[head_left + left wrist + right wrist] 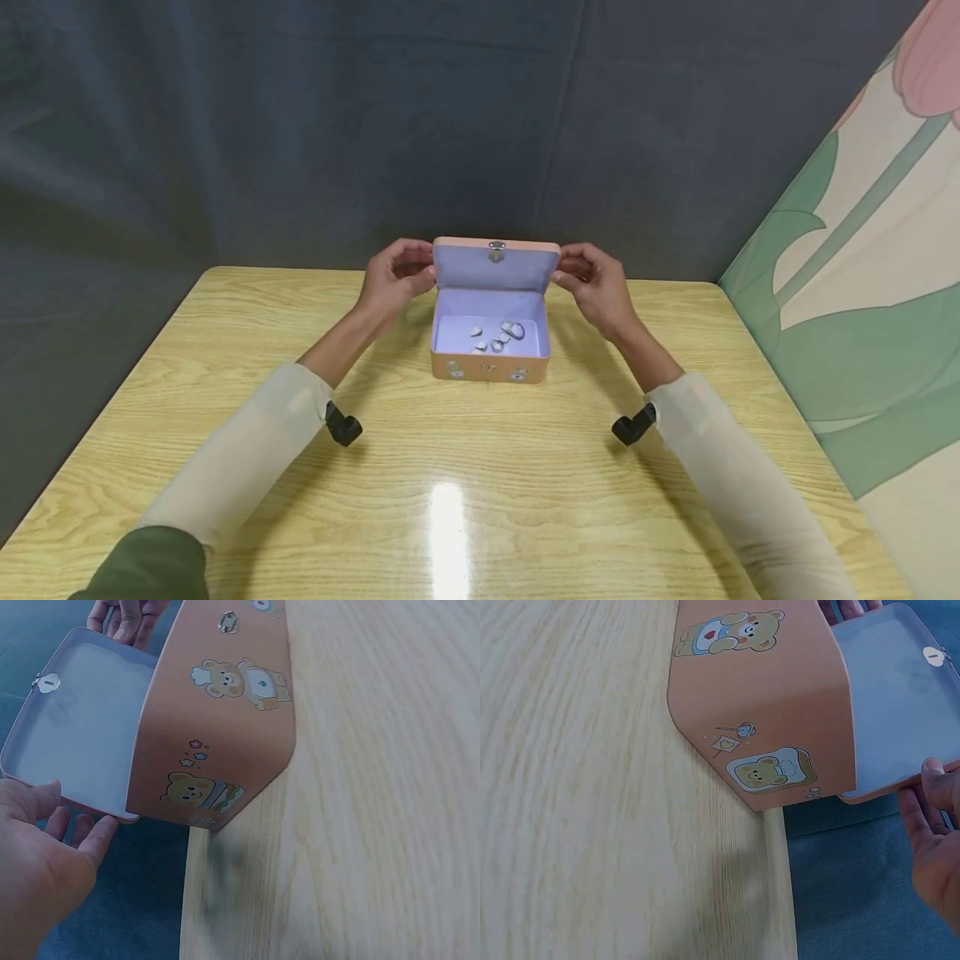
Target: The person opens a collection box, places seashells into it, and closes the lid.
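An orange hinged box (491,369) with bear drawings and a lilac inside stands on the table. Its lid (472,268) is raised, with a metal clasp at the middle of its upper edge. On the left side, my left hand (393,282) pinches the lid's edge between thumb and fingers. The opposite edge is held by my right hand (602,292) in the same way, as the right wrist view also shows. Several small whitish and silvery pieces (506,337) lie on the box floor, too small to tell their kind. The lid's outer face is hidden.
Light wood table (390,500) extends in front and to both sides of the box. A dark grey curtain (375,125) hangs behind the table's back edge. Fabric with a tulip pattern (862,333) covers the right side.
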`<action>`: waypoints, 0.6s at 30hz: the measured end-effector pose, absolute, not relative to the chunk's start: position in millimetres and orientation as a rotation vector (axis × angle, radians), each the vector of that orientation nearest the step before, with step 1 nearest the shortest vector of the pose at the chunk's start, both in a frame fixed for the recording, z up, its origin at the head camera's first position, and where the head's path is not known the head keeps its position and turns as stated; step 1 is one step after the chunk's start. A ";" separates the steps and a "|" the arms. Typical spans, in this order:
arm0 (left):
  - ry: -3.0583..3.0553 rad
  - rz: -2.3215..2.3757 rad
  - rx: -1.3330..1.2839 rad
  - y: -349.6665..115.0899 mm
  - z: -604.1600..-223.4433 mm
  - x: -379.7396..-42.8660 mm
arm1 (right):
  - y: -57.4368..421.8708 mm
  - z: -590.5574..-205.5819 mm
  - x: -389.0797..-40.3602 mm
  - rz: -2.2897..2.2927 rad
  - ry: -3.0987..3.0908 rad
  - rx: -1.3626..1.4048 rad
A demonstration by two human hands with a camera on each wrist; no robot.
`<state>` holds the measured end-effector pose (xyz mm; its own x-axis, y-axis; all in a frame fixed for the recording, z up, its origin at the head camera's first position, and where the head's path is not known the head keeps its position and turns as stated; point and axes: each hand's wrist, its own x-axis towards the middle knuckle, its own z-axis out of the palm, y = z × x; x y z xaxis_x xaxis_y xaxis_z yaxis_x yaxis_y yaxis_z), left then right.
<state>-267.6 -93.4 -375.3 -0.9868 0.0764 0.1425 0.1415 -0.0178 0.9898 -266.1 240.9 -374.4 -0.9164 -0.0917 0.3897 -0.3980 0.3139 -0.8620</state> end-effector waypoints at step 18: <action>-2.195 -2.184 -0.348 -98.2 -378.3 -248.5 | 242.0 -380.4 -248.9 1.606 -2.300 0.444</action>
